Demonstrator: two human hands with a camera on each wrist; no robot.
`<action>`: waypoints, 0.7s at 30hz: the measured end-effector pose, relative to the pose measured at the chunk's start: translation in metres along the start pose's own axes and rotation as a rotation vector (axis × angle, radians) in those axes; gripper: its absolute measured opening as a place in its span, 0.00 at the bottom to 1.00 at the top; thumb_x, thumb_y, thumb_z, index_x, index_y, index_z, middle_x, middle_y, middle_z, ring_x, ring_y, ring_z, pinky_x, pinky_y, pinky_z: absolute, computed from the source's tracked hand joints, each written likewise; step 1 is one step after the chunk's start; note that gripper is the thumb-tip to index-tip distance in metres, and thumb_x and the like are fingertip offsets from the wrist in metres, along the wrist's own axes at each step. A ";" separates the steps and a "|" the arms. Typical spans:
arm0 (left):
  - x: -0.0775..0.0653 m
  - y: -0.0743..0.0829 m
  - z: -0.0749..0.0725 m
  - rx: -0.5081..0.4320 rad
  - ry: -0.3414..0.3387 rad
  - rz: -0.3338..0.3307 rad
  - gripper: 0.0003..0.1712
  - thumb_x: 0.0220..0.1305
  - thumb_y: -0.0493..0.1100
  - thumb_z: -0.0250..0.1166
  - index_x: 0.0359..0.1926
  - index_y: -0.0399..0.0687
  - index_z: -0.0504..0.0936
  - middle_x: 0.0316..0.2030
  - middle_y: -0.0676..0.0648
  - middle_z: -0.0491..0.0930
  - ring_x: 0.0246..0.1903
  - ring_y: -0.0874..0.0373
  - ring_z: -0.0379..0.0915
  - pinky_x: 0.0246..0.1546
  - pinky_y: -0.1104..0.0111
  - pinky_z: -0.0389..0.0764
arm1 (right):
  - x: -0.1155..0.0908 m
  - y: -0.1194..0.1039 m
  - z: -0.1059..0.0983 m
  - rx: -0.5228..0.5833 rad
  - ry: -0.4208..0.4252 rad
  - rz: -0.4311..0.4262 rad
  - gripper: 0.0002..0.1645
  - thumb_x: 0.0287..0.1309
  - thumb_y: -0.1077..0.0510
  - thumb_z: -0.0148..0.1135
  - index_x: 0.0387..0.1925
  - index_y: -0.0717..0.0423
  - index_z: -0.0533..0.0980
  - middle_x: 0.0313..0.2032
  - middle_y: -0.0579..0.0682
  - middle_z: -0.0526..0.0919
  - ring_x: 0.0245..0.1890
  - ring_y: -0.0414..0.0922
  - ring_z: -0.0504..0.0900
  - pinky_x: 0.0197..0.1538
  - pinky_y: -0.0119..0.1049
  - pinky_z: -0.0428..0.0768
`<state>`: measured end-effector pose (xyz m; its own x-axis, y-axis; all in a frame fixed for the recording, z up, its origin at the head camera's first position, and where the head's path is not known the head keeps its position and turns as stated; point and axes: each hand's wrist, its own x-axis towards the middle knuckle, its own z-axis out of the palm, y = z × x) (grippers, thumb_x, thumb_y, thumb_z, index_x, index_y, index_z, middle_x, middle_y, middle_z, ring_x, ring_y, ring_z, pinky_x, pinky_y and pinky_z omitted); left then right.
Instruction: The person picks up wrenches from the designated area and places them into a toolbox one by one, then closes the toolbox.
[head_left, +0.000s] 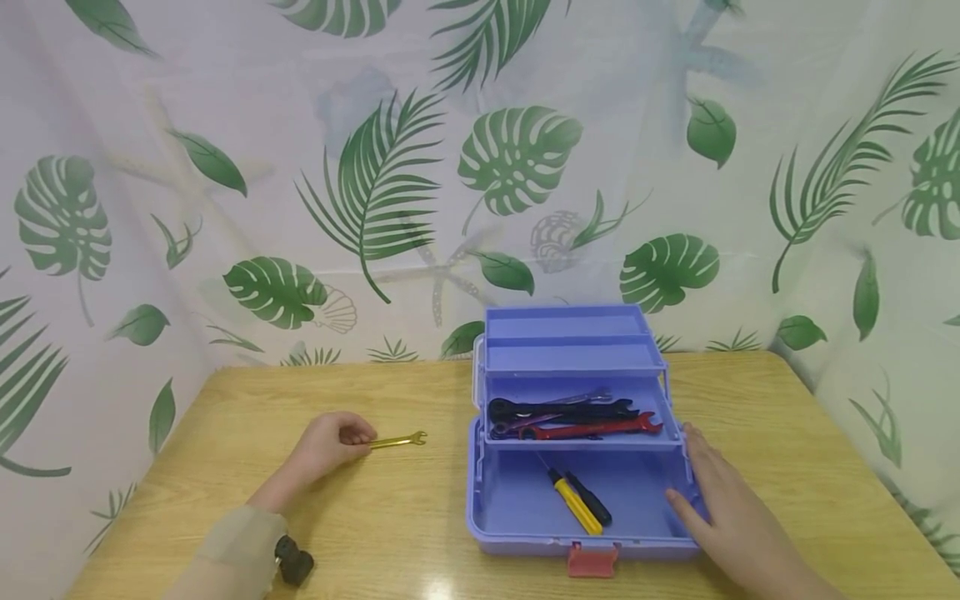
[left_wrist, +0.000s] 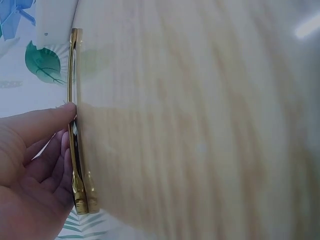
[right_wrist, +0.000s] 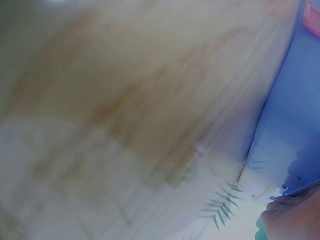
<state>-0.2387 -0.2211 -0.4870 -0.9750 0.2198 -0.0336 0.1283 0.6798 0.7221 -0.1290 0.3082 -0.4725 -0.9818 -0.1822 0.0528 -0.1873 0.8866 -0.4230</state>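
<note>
My left hand (head_left: pixel 335 444) pinches a small gold wrench (head_left: pixel 397 440) between thumb and fingers, left of the toolbox. Its open-ended jaw points right, toward the box. In the left wrist view, the wrench (left_wrist: pixel 74 100) lies along the tabletop, touching or very close to it. The open blue-violet toolbox (head_left: pixel 487 544) stands right of centre. My right hand (head_left: pixel 731 512) rests on its right side wall, fingers extended along the outside and thumb over the rim. In the right wrist view, only part of that hand (right_wrist: pixel 292 215) shows beside the blue box wall (right_wrist: pixel 295 95).
Black wrenches (head_left: pixel 566 410) and a red wrench (head_left: pixel 592 427) lie in the toolbox's lower tray. A yellow-handled screwdriver (head_left: pixel 577 502) and a black handle (head_left: pixel 590 500) lie in the bottom. A pink latch (head_left: pixel 592 561) hangs in front. Leaf-patterned cloth (head_left: pixel 405 167) hangs behind the wooden table (head_left: pixel 405 517).
</note>
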 end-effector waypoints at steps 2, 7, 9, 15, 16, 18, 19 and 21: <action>0.000 0.000 0.001 0.013 -0.002 0.003 0.07 0.62 0.28 0.74 0.41 0.36 0.90 0.35 0.43 0.89 0.34 0.60 0.80 0.36 0.74 0.82 | 0.000 0.000 0.000 -0.004 -0.003 0.004 0.54 0.77 0.43 0.59 0.83 0.71 0.45 0.80 0.75 0.54 0.77 0.76 0.58 0.71 0.76 0.64; 0.000 0.001 0.002 0.036 -0.005 0.014 0.06 0.62 0.29 0.75 0.40 0.37 0.90 0.34 0.44 0.88 0.34 0.61 0.79 0.36 0.73 0.81 | 0.000 0.000 0.000 -0.008 0.003 0.000 0.54 0.77 0.43 0.59 0.82 0.71 0.46 0.80 0.75 0.54 0.77 0.76 0.59 0.72 0.76 0.64; 0.000 0.001 0.003 0.040 -0.008 0.019 0.05 0.62 0.29 0.75 0.39 0.37 0.91 0.34 0.44 0.88 0.34 0.61 0.79 0.36 0.73 0.81 | 0.000 0.000 0.000 -0.008 0.003 0.000 0.54 0.76 0.43 0.60 0.82 0.71 0.46 0.79 0.75 0.55 0.76 0.76 0.59 0.72 0.76 0.64; 0.000 0.001 0.003 0.056 -0.014 0.018 0.03 0.64 0.30 0.74 0.38 0.39 0.91 0.35 0.46 0.88 0.34 0.61 0.78 0.37 0.72 0.81 | 0.000 -0.001 -0.001 -0.009 -0.016 0.014 0.54 0.77 0.42 0.58 0.83 0.70 0.44 0.80 0.74 0.54 0.77 0.76 0.59 0.72 0.76 0.64; 0.000 0.002 0.003 0.058 -0.015 0.018 0.03 0.64 0.30 0.73 0.38 0.39 0.91 0.35 0.46 0.88 0.34 0.61 0.78 0.37 0.72 0.81 | 0.000 -0.001 -0.001 -0.007 -0.018 0.016 0.54 0.77 0.42 0.58 0.83 0.69 0.44 0.80 0.74 0.53 0.77 0.75 0.58 0.72 0.76 0.64; -0.001 0.003 0.002 0.060 -0.017 0.020 0.03 0.64 0.30 0.73 0.38 0.39 0.90 0.35 0.46 0.88 0.34 0.60 0.78 0.37 0.72 0.81 | 0.000 -0.001 -0.001 -0.006 -0.019 0.015 0.54 0.78 0.42 0.58 0.83 0.69 0.43 0.80 0.74 0.53 0.77 0.75 0.58 0.72 0.76 0.63; -0.001 0.004 0.002 0.062 -0.017 0.020 0.02 0.64 0.30 0.73 0.38 0.39 0.90 0.35 0.46 0.88 0.34 0.61 0.78 0.37 0.72 0.81 | 0.000 -0.001 -0.001 -0.007 -0.016 0.012 0.54 0.77 0.42 0.58 0.83 0.69 0.43 0.80 0.74 0.53 0.77 0.75 0.59 0.72 0.76 0.63; 0.000 0.005 0.002 0.066 -0.015 0.021 0.02 0.64 0.31 0.74 0.37 0.38 0.90 0.34 0.46 0.88 0.34 0.60 0.78 0.36 0.72 0.80 | 0.000 -0.001 0.000 -0.006 -0.011 0.008 0.54 0.77 0.43 0.59 0.83 0.69 0.44 0.80 0.74 0.53 0.77 0.75 0.59 0.72 0.76 0.64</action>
<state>-0.2375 -0.2169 -0.4848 -0.9692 0.2445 -0.0298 0.1607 0.7195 0.6757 -0.1289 0.3074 -0.4716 -0.9830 -0.1794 0.0396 -0.1794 0.8905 -0.4180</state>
